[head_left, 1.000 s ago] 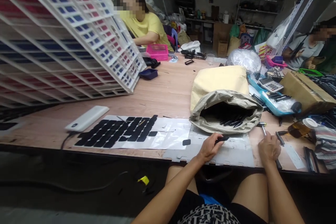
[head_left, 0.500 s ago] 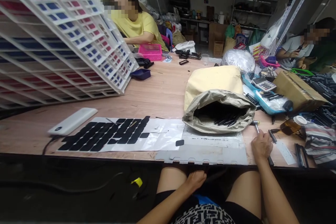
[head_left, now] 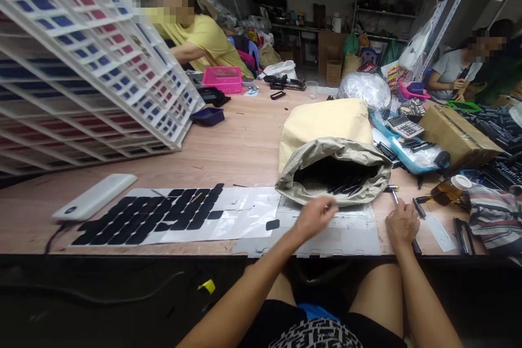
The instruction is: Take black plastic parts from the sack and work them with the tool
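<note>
My left hand (head_left: 315, 218) is over the grey sheet (head_left: 338, 236), just in front of the sack's mouth. Its fingers are curled closed, and whatever may be in them is hidden. The yellowish sack (head_left: 326, 119) lies on its side with its grey mouth facing me; dark, thin pieces (head_left: 348, 186) show inside. At the right, my right hand (head_left: 402, 224) rests on the table, closed around the handle of a small hammer (head_left: 393, 190). The hammer's head sticks out beyond the fingers, beside the sack. A single black rounded patch (head_left: 273, 224) lies left of the grey sheet.
White paper (head_left: 248, 215) holds rows of black patches (head_left: 150, 217), beside a white box (head_left: 95, 196) with a cable. A large white crate (head_left: 134, 60) tilts at left. Rightward are a brown bottle (head_left: 446, 191), striped cloth (head_left: 495, 217) and carton (head_left: 459, 133). Two other people sit beyond.
My left hand has come up from below the table edge to the front of the sack. My right hand stays on the hammer. The view has shifted slightly.
</note>
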Demonstrator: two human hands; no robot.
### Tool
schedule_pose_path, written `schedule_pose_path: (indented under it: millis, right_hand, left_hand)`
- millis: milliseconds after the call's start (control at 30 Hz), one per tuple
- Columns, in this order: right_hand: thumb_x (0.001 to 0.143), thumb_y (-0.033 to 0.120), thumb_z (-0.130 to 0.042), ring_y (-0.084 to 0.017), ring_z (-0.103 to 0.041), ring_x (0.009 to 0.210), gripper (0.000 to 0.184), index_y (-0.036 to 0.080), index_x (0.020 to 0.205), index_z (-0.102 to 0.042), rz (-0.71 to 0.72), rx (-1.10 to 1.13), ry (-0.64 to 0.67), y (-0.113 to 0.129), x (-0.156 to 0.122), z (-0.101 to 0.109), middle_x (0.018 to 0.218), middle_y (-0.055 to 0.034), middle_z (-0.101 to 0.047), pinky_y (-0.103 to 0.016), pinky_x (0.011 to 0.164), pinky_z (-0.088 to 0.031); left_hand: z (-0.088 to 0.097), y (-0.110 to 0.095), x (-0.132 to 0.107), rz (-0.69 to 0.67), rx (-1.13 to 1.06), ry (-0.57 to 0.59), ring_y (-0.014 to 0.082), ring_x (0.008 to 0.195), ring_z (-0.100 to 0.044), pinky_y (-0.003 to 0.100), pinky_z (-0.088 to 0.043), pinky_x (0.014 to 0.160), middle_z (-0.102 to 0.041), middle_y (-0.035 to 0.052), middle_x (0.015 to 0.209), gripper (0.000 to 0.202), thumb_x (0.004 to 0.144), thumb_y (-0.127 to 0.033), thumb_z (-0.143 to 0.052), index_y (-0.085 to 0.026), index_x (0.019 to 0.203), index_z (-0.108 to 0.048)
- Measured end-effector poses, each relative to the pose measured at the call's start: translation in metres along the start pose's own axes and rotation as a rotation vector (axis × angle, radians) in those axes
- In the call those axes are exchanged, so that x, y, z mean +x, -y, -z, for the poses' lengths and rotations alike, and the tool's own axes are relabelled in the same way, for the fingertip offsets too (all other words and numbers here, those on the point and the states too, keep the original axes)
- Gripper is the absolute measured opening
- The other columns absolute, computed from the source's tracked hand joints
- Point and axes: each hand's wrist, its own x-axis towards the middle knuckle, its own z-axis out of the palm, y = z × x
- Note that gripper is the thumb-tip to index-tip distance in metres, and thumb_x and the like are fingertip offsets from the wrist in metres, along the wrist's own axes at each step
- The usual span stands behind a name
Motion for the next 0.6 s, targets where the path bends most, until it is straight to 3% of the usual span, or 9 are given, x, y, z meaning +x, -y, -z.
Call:
schedule_pose_path:
  millis: [67,100,167,267,367,500,600]
  right_hand:
    - [0.093,0.022,-0.047,-0.026,-0.051,0.092,0.033,0.019,0.124,-0.06,-0.003,0.005,0.001,0.0,-0.001,0.0,0.098,-0.0113,-0.056,-0.033,0.065,-0.03]
    - [0.093,0.021,-0.047,-0.026,-0.051,0.092,0.033,0.019,0.124,-0.06,-0.004,0.007,0.003,0.0,-0.001,0.0,0.098,-0.0112,-0.055,-0.033,0.065,-0.03]
    - [0.093,0.021,-0.047,-0.026,-0.051,0.092,0.034,0.019,0.124,-0.06,-0.007,0.008,0.011,0.001,-0.002,0.0,0.098,-0.011,-0.055,-0.033,0.065,-0.03]
    - [0.094,0.021,-0.046,-0.025,-0.051,0.092,0.034,0.019,0.125,-0.059,-0.015,0.007,0.027,0.001,-0.003,0.0,0.099,-0.0108,-0.055,-0.032,0.066,-0.031]
    - [0.094,0.022,-0.046,-0.025,-0.051,0.093,0.034,0.019,0.126,-0.058,-0.02,0.02,0.048,0.001,-0.003,0.001,0.101,-0.0114,-0.055,-0.032,0.067,-0.032]
    - [0.093,0.021,-0.047,-0.026,-0.05,0.095,0.036,0.017,0.127,-0.058,-0.022,0.044,0.081,0.001,-0.003,0.002,0.102,-0.013,-0.054,-0.033,0.07,-0.035]
    - [0.093,0.021,-0.045,-0.026,-0.049,0.097,0.037,0.017,0.128,-0.058,-0.025,0.054,0.092,0.002,-0.004,0.003,0.104,-0.0137,-0.054,-0.034,0.072,-0.037]
  left_hand:
    - [0.006,0.015,0.043,0.088,0.181,-0.276,0.023,0.099,-0.067,0.034,-0.051,0.089,-0.071,0.0107,0.108,0.027,0.094,-0.025,-0.054,-0.018,0.113,-0.07]
    - [0.007,0.023,0.061,0.145,0.265,-0.339,0.0255,0.104,-0.066,0.036,-0.051,0.092,-0.07,0.0131,0.112,0.029,0.092,-0.024,-0.057,-0.017,0.117,-0.069]
    - [0.007,0.039,0.086,0.24,0.371,-0.345,0.0286,0.107,-0.065,0.037,-0.05,0.092,-0.069,0.0154,0.114,0.034,0.089,-0.025,-0.062,-0.016,0.121,-0.066]
    - [0.007,0.055,0.1,0.301,0.382,-0.257,0.0275,0.103,-0.067,0.034,-0.051,0.088,-0.072,0.0138,0.107,0.034,0.089,-0.027,-0.063,-0.016,0.121,-0.067]
    - [0.011,0.058,0.088,0.265,0.369,-0.294,0.0245,0.097,-0.066,0.032,-0.05,0.086,-0.071,0.0112,0.101,0.025,0.088,-0.027,-0.065,-0.016,0.109,-0.072]
    - [0.007,0.051,0.043,0.069,0.257,-0.417,0.0187,0.086,-0.062,0.03,-0.049,0.082,-0.067,0.0046,0.092,0.018,0.086,-0.026,-0.066,-0.019,0.101,-0.072]
    - [-0.012,0.047,0.005,-0.11,0.11,-0.315,0.0182,0.088,-0.061,0.031,-0.049,0.083,-0.067,0.0031,0.094,0.018,0.087,-0.027,-0.066,-0.021,0.103,-0.071]
